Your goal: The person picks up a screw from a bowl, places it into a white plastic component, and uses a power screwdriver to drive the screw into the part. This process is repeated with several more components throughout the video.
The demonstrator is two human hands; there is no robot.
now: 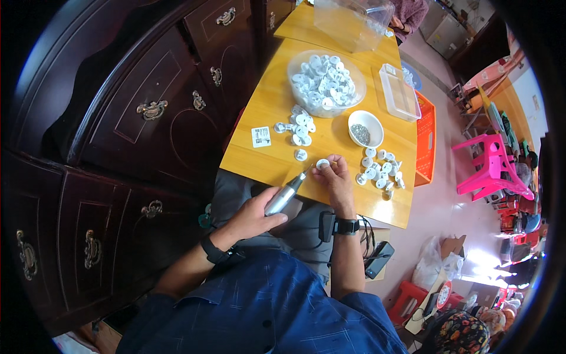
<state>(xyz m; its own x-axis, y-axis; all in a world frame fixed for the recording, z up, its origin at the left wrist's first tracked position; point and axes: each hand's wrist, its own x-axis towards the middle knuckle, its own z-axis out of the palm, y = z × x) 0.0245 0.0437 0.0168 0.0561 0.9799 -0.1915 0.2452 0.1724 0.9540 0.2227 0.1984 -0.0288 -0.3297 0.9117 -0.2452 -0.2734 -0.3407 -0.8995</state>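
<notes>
My left hand (252,215) is wrapped round a silver electric screwdriver (283,199), whose dark narrow tip points up and right. Just past that tip, my right hand (338,184) pinches a small round white plastic piece (322,163) over the table's near edge. One loose white piece (300,154) lies to the left of it. Farther left is a small pile of similar pieces (302,125), and another group (381,170) is spread to the right of my right hand. A white bowl (355,117) holds small silvery metal parts, too small to make out.
On the yellow table (259,168) stand a clear tub (293,100) heaped with white pieces, a clear lidless box (401,94) and a printed label (260,137). Dark drawers (135,112) flank the left. An orange crate (425,138) and pink stool (492,162) are right. Another person (408,17) sits beyond.
</notes>
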